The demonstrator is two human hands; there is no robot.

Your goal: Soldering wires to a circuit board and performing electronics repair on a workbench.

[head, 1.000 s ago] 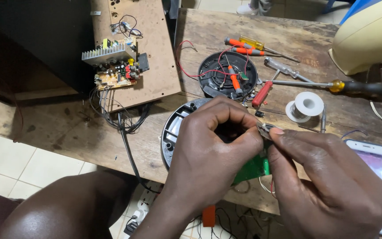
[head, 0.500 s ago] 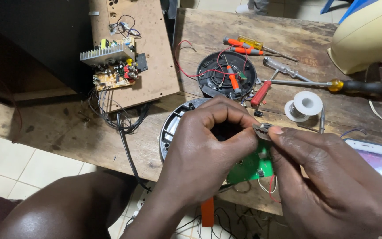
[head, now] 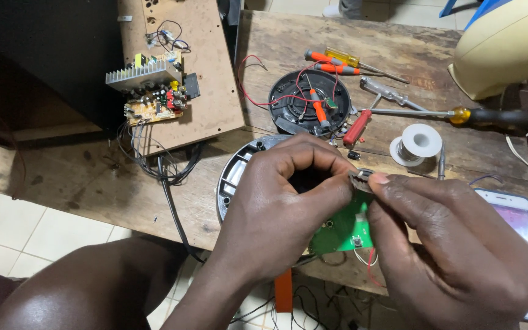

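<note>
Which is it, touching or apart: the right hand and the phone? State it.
Cannot tell. In the head view the right hand overlaps the phone, hiding any contact or gap.

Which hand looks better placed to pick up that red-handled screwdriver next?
Probably the right hand: the red-handled screwdriver lies just beyond its fingertips, though both hands pinch a small metal part.

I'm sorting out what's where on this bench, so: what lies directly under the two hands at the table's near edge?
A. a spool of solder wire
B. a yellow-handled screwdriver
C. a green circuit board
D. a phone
C: the green circuit board shows just below the left hand and right hand, which pinch a small part above it; the solder spool lies farther back on the wooden table.
</note>
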